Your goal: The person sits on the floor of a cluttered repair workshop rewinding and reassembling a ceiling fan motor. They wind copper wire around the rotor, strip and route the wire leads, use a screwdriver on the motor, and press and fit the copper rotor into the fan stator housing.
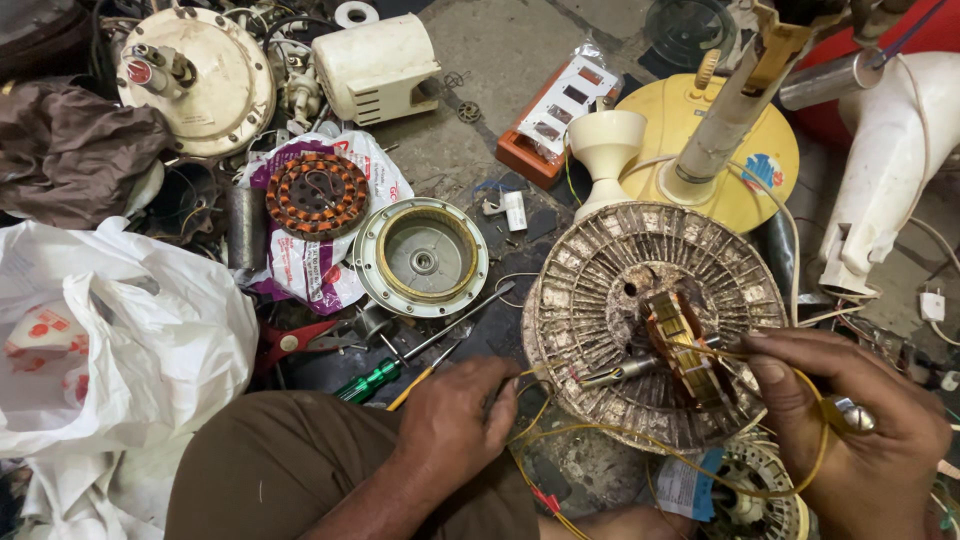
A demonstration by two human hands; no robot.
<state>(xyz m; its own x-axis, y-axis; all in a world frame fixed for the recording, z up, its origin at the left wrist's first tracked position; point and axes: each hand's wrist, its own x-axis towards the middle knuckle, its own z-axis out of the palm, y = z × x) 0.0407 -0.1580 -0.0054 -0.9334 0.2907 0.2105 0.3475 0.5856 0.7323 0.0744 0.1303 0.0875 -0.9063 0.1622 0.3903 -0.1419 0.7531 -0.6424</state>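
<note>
Head view: a small copper-wound motor (683,345) sits on a dusty round fan grille (600,300) lying flat on the workshop floor, near and right of centre. The person's right hand (850,430) pinches the motor's right edge between thumb and fingertips, with yellow wires (815,400) looping over that hand and trailing down to the near edge. The left hand (455,420) is closed around the handle of a thin metal tool (620,373), its tip resting against the motor's left side.

Just left of the grille lie a green-handled screwdriver (375,380) and red-handled pliers (295,340). Farther left, a round metal motor cover (422,257) lies beside a copper stator ring (317,194) that rests on a printed plastic packet (320,270). A white plastic bag (120,330) fills the near left. Beyond the grille stand a cream funnel-shaped part (605,150) and a yellow fan base (750,160) with its upright pole (725,110).
</note>
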